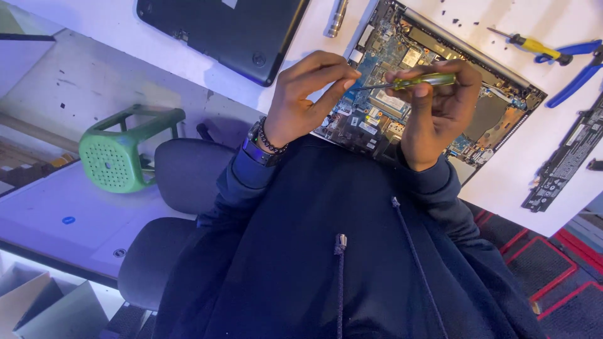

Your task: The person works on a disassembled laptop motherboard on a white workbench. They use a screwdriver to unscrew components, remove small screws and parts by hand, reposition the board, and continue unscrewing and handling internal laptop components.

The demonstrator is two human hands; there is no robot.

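My right hand (pixel 440 110) grips a small screwdriver (pixel 422 80) by its yellow-green handle and holds it level in front of my chest. My left hand (pixel 304 94), with a watch and a bead bracelet on the wrist, pinches the tip of the metal shaft between thumb and fingers. Whether a screw sits at the tip is too small to tell. Both hands hover above an opened laptop base (pixel 402 50) with its circuit board bare, lying on the white table (pixel 502 182).
A black laptop cover (pixel 220 31) lies at the upper left, with a silver cylinder (pixel 336 16) beside it. At the right lie a yellow-handled screwdriver (pixel 534 45), blue-handled pliers (pixel 575 69) and a long black battery (pixel 565 157). A green stool (pixel 119 150) and a dark chair (pixel 182 176) stand at the left.
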